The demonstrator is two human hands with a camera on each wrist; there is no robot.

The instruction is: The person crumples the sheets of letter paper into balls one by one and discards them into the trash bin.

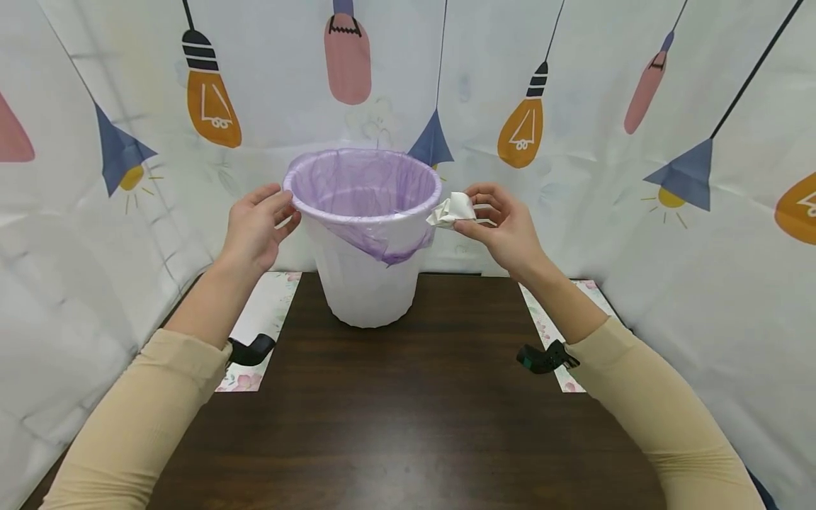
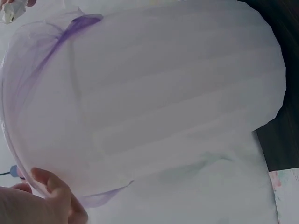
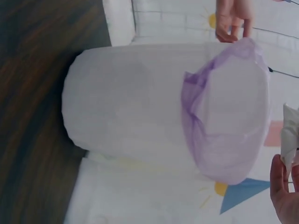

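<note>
A white bin (image 1: 366, 280) lined with a purple bag (image 1: 363, 185) stands at the back of the dark table. My left hand (image 1: 258, 225) touches the bin's left rim, thumb and fingers on the bag's edge. The right hand (image 1: 500, 223) pinches a crumpled white paper wad (image 1: 454, 210) just beside the right rim. The left wrist view is filled by the bin (image 2: 154, 102), with my fingers (image 2: 56, 196) on its rim. In the right wrist view the bin (image 3: 135, 112) lies sideways, the paper wad (image 3: 289, 135) at the right edge.
The dark wooden table (image 1: 395, 418) stretches toward me. Floral mats (image 1: 261, 319) lie at both sides, each with a black clip (image 1: 542, 358) on it. A white curtain printed with lamps (image 1: 637, 142) closes off the back and sides.
</note>
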